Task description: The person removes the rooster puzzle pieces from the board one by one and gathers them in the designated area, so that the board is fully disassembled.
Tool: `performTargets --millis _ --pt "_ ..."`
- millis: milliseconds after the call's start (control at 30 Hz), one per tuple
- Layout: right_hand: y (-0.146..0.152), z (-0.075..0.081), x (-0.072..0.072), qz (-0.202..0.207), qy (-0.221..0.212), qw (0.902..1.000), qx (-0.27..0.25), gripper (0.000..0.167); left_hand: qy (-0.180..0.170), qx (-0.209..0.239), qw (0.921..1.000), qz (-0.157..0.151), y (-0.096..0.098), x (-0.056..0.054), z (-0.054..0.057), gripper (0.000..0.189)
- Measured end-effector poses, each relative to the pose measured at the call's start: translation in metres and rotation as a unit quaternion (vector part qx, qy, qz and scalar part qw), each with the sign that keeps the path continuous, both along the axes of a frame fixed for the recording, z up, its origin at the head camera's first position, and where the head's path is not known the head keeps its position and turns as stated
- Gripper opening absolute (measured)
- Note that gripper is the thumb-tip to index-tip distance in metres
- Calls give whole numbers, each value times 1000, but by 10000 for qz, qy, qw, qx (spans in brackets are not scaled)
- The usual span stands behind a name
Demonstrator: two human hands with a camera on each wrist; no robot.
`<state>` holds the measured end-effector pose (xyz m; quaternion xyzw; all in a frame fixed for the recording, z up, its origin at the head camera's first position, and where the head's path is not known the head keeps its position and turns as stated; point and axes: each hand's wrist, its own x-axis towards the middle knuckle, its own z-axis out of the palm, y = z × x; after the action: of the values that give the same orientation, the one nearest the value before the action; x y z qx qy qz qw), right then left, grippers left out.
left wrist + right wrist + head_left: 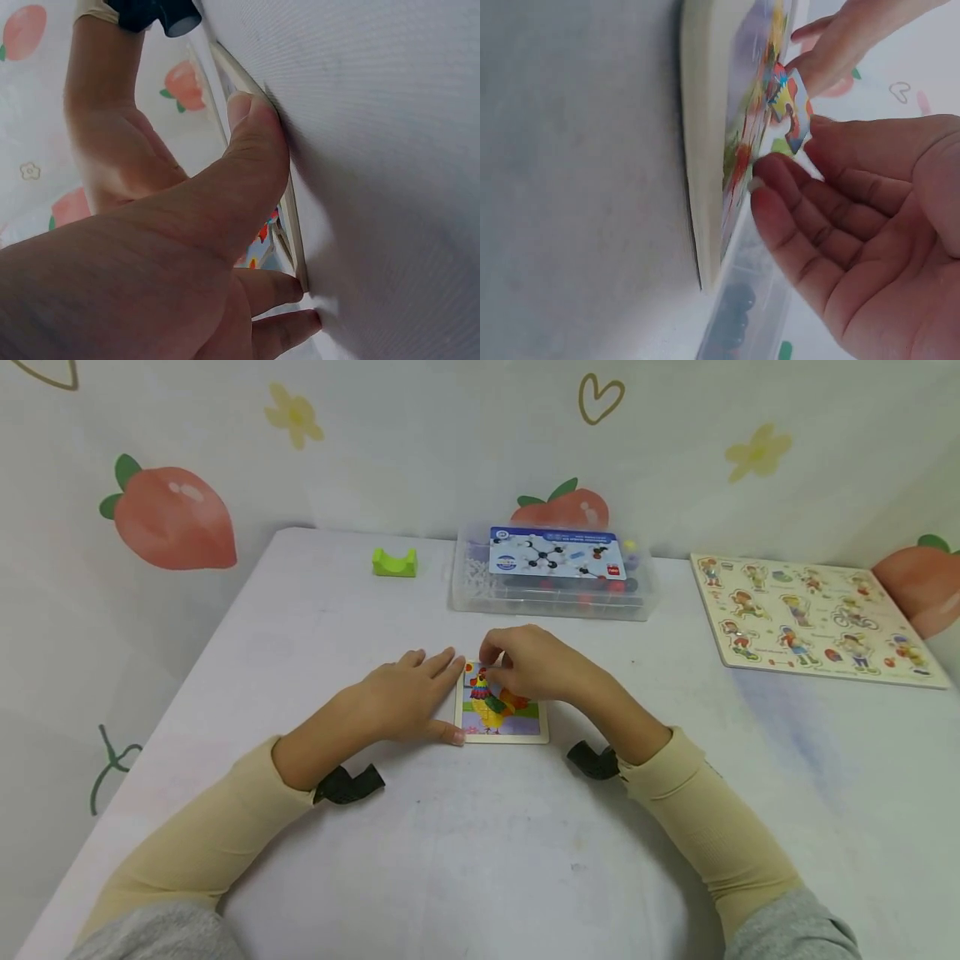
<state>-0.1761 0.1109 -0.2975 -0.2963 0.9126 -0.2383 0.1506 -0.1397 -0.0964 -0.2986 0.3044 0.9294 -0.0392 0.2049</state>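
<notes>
A small square jigsaw puzzle [517,725] with a colourful rooster picture lies flat in a pale tray [504,740] on the table. Along the tray's left side my left hand [408,697] rests with fingers spread, thumb at the near left corner and index fingertip by the far left one. In the left wrist view the thumb [259,139] touches the tray's edge. My right hand [542,662] is over the upper part of the picture. The right wrist view shows it pinching a puzzle piece [802,112], tilted up off the picture. The right fingers partly cover the puzzle in the head view.
A clear plastic case [551,597] with a molecule-model card stands behind the puzzle. To its left sits a green curved block [394,564]. A wooden board with sports figures [817,618] lies at the far right. A patterned backdrop [420,443] rises behind the table.
</notes>
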Motion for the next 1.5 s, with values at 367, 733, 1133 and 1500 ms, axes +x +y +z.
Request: performTargets --millis 367,733,1133,1500 --pt "0 -2 -1 297 55 9974 -654 17 12 -5 10000 -16 -1 0 -1 104" --pt "0 -5 0 268 58 9962 -824 9 83 -25 9999 -79 -1 1 0 103" --pt "0 -5 -1 -444 -482 9875 -1436 3 91 -34 9999 -65 2 -1 -1 104" --pt "6 4 -1 -773 -762 9820 -1545 4 -131 46 9999 4 1 -2 1 106"
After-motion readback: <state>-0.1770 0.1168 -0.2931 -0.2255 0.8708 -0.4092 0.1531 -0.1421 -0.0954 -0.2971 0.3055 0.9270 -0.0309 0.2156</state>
